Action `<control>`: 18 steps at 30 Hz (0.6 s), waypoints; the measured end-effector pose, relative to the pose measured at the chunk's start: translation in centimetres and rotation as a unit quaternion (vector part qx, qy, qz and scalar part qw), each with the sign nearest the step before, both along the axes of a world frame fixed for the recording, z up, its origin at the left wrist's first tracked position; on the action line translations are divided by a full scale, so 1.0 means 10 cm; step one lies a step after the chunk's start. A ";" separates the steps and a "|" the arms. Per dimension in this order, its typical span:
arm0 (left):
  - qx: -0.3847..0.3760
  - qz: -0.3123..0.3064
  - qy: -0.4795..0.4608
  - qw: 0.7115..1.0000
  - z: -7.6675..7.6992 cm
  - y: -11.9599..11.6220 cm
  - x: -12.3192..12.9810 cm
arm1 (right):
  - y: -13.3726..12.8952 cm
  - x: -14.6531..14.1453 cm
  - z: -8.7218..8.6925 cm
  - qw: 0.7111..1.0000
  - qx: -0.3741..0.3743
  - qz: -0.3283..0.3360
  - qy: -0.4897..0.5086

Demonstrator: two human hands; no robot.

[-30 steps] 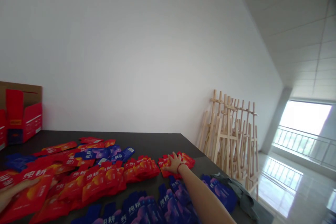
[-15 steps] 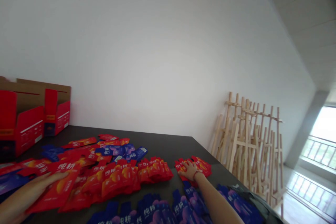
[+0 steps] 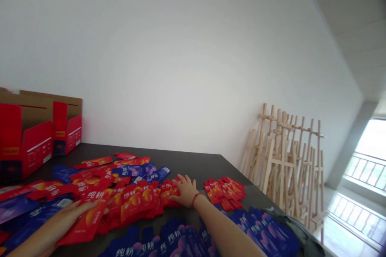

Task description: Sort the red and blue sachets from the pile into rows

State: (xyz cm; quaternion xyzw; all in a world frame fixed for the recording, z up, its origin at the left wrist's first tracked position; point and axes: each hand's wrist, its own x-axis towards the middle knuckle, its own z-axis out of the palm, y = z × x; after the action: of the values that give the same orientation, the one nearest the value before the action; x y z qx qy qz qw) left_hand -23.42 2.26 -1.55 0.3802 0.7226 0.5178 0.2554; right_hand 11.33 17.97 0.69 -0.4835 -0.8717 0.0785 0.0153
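A red pouch (image 3: pixel 90 217) is gripped in my left hand (image 3: pixel 72 213), its thumb across the pouch front, at the lower left. My right hand (image 3: pixel 185 191), with a red cord on the wrist, lies fingers spread on the right end of a row of red pouches (image 3: pixel 131 204). Farther right sits a separate fanned group of red pouches (image 3: pixel 224 192). Blue pouches (image 3: pixel 177 241) overlap along the near edge, partly hidden by my right forearm. Behind the row is a loose heap of red and blue pouches (image 3: pixel 129 170).
Two open red boxes (image 3: pixel 36 144) stand at the left of the dark table (image 3: pixel 187 160). Black plastic (image 3: pixel 301 233) lies at the right edge. Wooden easels (image 3: pixel 283 164) lean on the wall beyond the table, near a bright window with railings.
My right hand has moved left from the separate red group to the row's end, uncovering that group. My left hand, still holding the red pouch, has shifted slightly right.
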 end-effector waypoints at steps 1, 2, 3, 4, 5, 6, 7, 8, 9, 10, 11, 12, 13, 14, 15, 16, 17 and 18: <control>-0.017 -0.003 -0.014 1.000 0.03 -0.01 0.04 | -0.06 -0.13 -0.01 1.000 -0.008 0.019 0.004; -0.032 0.000 -0.046 0.998 0.04 -0.01 0.08 | -0.10 -0.23 -0.02 0.999 -0.018 0.033 0.007; -0.043 0.004 -0.077 0.996 0.04 0.00 0.12 | -0.14 -0.30 -0.03 0.999 -0.026 0.037 0.007; -0.047 0.003 -0.097 0.994 0.03 0.01 0.17 | -0.17 -0.34 -0.04 0.999 -0.033 0.037 0.007; -0.043 -0.004 -0.116 0.992 0.01 0.04 0.21 | -0.19 -0.35 -0.04 0.999 -0.039 0.036 0.007; -0.035 -0.015 -0.136 0.990 -0.01 0.06 0.26 | -0.20 -0.35 -0.04 0.998 -0.041 0.036 0.008; -0.026 -0.032 -0.154 0.987 -0.05 0.09 0.31 | -0.20 -0.34 -0.04 0.998 -0.042 0.035 0.009; -0.014 -0.054 -0.172 0.983 -0.08 0.12 0.35 | -0.20 -0.33 -0.04 0.998 -0.043 0.035 0.009; -0.005 -0.078 -0.191 0.978 -0.12 0.15 0.40 | -0.20 -0.31 -0.04 0.998 -0.042 0.036 0.009; 0.002 -0.104 -0.210 0.972 -0.14 0.18 0.43 | -0.20 -0.29 -0.05 0.998 -0.042 0.037 0.008; 0.006 -0.127 -0.226 0.966 -0.16 0.20 0.46 | -0.19 -0.28 -0.05 0.998 -0.042 0.038 0.006; 0.010 -0.152 -0.239 0.959 -0.18 0.22 0.49 | -0.19 -0.26 -0.05 0.998 -0.042 0.037 0.005; 0.013 -0.173 -0.250 0.953 -0.19 0.23 0.50 | -0.18 -0.25 -0.06 0.999 -0.043 0.033 0.003; 0.015 -0.185 -0.255 0.949 -0.19 0.25 0.52 | -0.17 -0.23 -0.06 0.999 -0.046 0.029 0.003; 0.015 -0.188 -0.255 0.948 -0.19 0.26 0.52 | -0.17 -0.21 -0.06 0.999 -0.049 0.025 0.002; 0.015 -0.189 -0.255 0.948 -0.19 0.26 0.53 | -0.16 -0.19 -0.06 0.998 -0.051 0.021 0.001; 0.016 -0.188 -0.258 0.947 -0.18 0.27 0.55 | -0.16 -0.17 -0.05 0.998 -0.053 0.019 -0.001; 0.017 -0.189 -0.263 0.946 -0.17 0.28 0.56 | -0.15 -0.16 -0.05 0.998 -0.053 0.017 -0.004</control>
State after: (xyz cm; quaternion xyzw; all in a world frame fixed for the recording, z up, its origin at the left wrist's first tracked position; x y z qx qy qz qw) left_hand -17.80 5.03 -3.25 0.3642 0.5354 0.5541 0.5231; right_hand 9.73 16.42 0.20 -0.4690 -0.8745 0.1227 -0.0155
